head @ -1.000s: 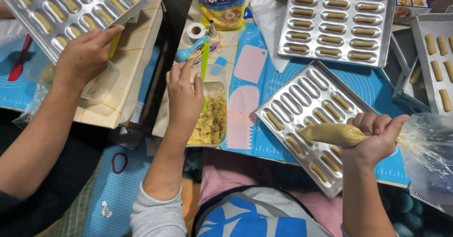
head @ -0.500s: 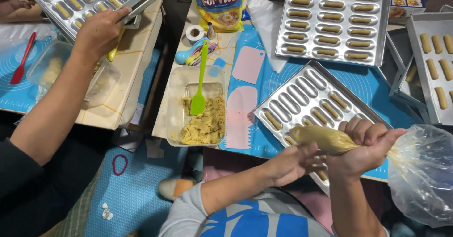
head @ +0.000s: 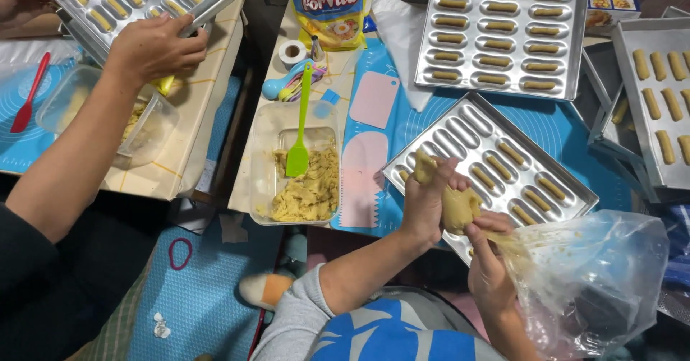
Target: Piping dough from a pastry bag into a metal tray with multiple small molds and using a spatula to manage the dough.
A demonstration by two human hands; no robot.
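Near the lower middle of the frame, the person's left hand [head: 430,201] is closed around the front of a dough-filled piping bag [head: 460,206], fingers wrapped tight on the pale yellow lump, its tip pointing up and left over the mould tray. The right hand [head: 489,260] grips the bag just behind, fingers pinched shut where the clear plastic is twisted; the loose, dough-smeared rest of the bag [head: 596,282] balloons toward the lower right.

The bag sits over the near corner of a slotted finger-biscuit tray [head: 467,127] lying at an angle on the blue mat [head: 424,124]. Judging from how it lies, roughly half is done: the slots toward the right and lower side hold piped dough sticks, while the rows toward the upper left are bare metal and remain to be filled. A fully piped tray [head: 499,34] lies in the upper middle, and another tray of piped pieces [head: 661,102] stands at the right edge.

Left of the work, a clear tub of crumbly dough [head: 305,188] holds a green spatula [head: 300,127] standing in it. Two pink scrapers [head: 374,99] lie between tub and tray, near but not blocking the empty slots. A yellow packet [head: 330,5] and a roll of tape [head: 292,51] sit at the top of the desk.

In the upper left, another person's hand [head: 147,45] holds a further filled tray [head: 136,2] over a second tub [head: 100,113], with a red spatula [head: 29,91] beside it, well apart.
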